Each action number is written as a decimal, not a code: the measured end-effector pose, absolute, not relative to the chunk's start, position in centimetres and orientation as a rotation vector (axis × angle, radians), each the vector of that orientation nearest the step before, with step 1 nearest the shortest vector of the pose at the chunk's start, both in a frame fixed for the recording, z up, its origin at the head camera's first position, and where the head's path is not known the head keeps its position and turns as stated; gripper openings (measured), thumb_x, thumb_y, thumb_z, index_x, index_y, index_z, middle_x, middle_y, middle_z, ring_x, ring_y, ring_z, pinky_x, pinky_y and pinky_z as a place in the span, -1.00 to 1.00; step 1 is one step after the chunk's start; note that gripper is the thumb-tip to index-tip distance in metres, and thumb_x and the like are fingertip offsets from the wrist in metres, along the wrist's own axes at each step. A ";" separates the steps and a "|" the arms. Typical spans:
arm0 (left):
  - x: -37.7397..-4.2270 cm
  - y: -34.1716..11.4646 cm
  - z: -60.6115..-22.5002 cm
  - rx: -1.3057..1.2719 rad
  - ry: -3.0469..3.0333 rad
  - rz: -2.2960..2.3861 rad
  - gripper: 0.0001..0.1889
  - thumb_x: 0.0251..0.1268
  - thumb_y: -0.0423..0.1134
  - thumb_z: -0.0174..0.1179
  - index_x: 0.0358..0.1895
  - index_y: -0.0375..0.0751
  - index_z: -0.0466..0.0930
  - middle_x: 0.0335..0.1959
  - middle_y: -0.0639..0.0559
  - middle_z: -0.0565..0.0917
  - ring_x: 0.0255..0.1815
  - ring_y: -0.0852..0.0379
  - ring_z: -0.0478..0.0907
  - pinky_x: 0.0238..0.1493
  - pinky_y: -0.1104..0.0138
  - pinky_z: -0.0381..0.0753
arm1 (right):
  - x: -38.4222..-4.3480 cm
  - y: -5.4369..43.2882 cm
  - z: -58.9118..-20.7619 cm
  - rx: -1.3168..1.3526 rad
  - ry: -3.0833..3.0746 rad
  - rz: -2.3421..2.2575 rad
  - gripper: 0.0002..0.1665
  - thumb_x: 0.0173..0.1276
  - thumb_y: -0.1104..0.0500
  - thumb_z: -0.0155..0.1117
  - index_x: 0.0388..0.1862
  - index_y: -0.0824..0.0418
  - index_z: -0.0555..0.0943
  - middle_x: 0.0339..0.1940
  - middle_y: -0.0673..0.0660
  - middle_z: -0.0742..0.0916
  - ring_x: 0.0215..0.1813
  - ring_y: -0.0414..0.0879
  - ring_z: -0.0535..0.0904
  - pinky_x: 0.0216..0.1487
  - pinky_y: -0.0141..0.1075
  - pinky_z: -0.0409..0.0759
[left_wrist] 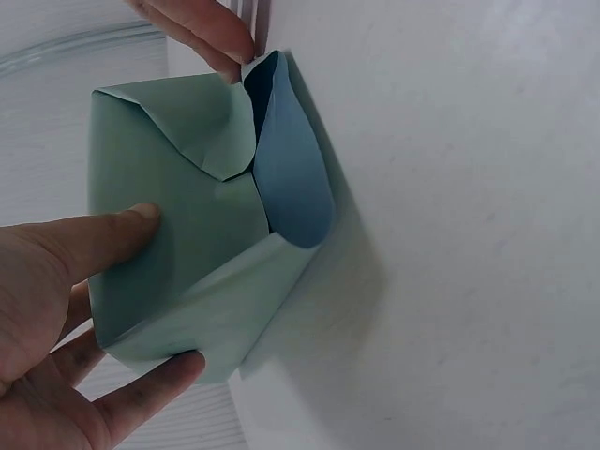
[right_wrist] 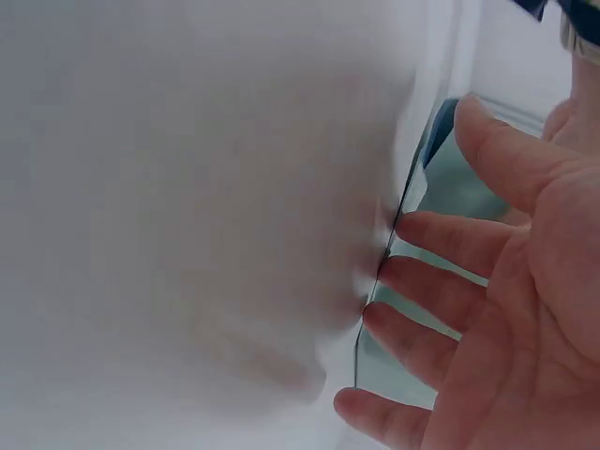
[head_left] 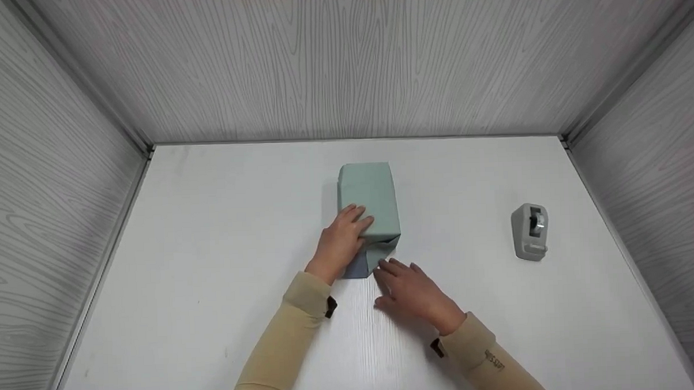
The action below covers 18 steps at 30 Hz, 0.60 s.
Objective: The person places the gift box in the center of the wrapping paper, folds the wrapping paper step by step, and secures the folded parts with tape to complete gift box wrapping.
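A box-shaped package wrapped in pale green paper (head_left: pixel 370 194) lies on the white table. At its near end a loose paper flap (left_wrist: pixel 295 178) sticks out, showing a blue-grey inner side. My left hand (head_left: pixel 340 244) holds the package at its near left corner, fingers over the paper and the thumb (left_wrist: pixel 122 239) against the folded end. My right hand (head_left: pixel 414 288) is beside the flap, palm down with fingers extended. Its fingertips (right_wrist: pixel 389 272) are right at the flap's edge in the right wrist view.
A grey tape dispenser (head_left: pixel 530 232) with a roll of tape stands on the table (head_left: pixel 221 222) to the right. Grey wood-grain panels (head_left: pixel 342 62) enclose the table at the back and both sides.
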<state>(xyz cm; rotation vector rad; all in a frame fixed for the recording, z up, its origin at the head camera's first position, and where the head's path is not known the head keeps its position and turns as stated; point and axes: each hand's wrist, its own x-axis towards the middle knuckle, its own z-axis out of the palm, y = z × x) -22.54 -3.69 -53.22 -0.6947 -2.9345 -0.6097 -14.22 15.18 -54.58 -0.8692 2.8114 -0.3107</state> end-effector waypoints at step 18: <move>-22.6 -3.7 -53.3 -0.694 -2.921 -0.628 -0.49 0.24 -0.29 0.36 0.28 -0.03 0.56 0.39 -0.02 0.39 0.47 0.00 0.19 0.11 0.06 0.55 | -15.2 15.3 -52.7 -0.899 2.823 -0.635 -0.59 0.32 0.10 0.40 0.09 0.24 0.61 0.04 0.13 0.67 0.05 0.00 0.62 0.02 -0.10 0.58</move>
